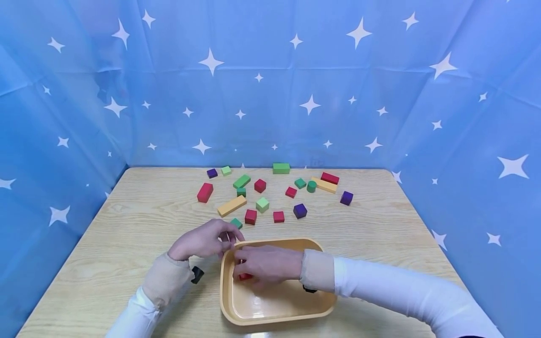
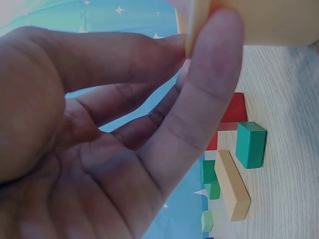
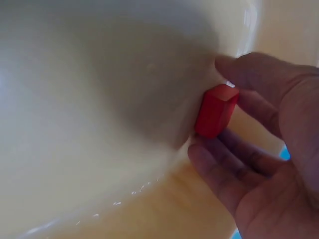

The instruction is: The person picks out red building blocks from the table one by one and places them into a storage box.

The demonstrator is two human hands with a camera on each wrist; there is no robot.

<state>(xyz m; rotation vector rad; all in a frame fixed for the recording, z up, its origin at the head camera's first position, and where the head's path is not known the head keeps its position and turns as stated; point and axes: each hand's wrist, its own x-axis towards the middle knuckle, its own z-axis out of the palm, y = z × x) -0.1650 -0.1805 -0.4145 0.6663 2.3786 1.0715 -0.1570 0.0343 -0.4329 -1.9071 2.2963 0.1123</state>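
Note:
A tan plastic bin (image 1: 279,320) stands at the front of the table. At its far left corner my left hand (image 1: 207,239) pinches the rim (image 2: 198,25) between thumb and a finger. Inside the bin, at its left end, is my right hand (image 1: 268,264), its fingers loosely bent. A small red block (image 3: 217,110) sits on the bin's floor between the thumb and fingers of that hand. The thumb is apart from the block; whether the fingers behind touch it I cannot tell.
Beyond the bin, several blocks lie scattered, among them a yellow bar (image 1: 231,205), a green block (image 1: 236,223), a purple cube (image 1: 300,211), a red cube (image 1: 251,217) and a green cylinder (image 1: 311,187). A blue starred curtain (image 1: 270,117) encloses the table (image 1: 105,263).

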